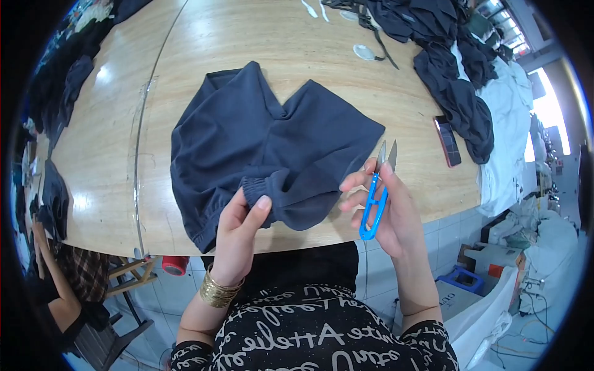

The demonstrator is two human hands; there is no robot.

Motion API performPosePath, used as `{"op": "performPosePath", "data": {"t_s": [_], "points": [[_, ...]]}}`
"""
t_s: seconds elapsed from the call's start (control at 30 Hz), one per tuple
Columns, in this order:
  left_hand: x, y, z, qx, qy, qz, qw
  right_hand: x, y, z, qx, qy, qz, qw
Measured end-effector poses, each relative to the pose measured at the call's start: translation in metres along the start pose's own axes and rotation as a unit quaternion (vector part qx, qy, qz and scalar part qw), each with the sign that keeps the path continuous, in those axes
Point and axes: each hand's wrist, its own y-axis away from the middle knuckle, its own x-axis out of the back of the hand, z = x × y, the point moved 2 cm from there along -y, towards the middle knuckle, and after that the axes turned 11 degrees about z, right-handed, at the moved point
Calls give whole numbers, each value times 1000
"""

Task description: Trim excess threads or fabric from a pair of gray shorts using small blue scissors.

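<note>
In the head view, we see a pair of shorts (229,136) in smooth, matte, dark blue-grey cloth, laid near the front edge of a pale wood-grain table (309,49). The two wide legs point away from us and part in a V-shaped notch; the cloth carries soft folds, and the near edge is drawn into a finely ribbed, gathered waistband (253,187). Our left hand (238,232) pinches a section of this band between thumb and fingers. A stacked bracelet (218,290) of thin gold-coloured rings encircles the left wrist. Our right hand (396,210), just beside the right leg of the garment, holds a pair of thread snips (371,210) by thumb and index finger near the blade base; the remaining fingers are curled and slightly apart. The snips have a glossy blue looped handle and two tapered metal blades, pointing away from us and standing apart. To the right on the table lie a flat rectangular phone (448,141), crumpled dark garments (451,86) and a loosely draped white cloth (504,123). At far left, we note a co-worker's bare forearm (59,272) beside the table.
</note>
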Motion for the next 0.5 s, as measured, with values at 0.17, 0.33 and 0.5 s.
{"op": "performPosePath", "data": {"t_s": [0.17,0.33,0.5], "points": [[2,0,-2,0,7,6,1000,-4,8,0,9,6,24,1000],[0,-1,-1,-1,7,4,1000,-9,15,-4,7,16,24,1000],[0,-1,-1,3,3,9,1000,-14,18,-4,15,29,28,999]]}}
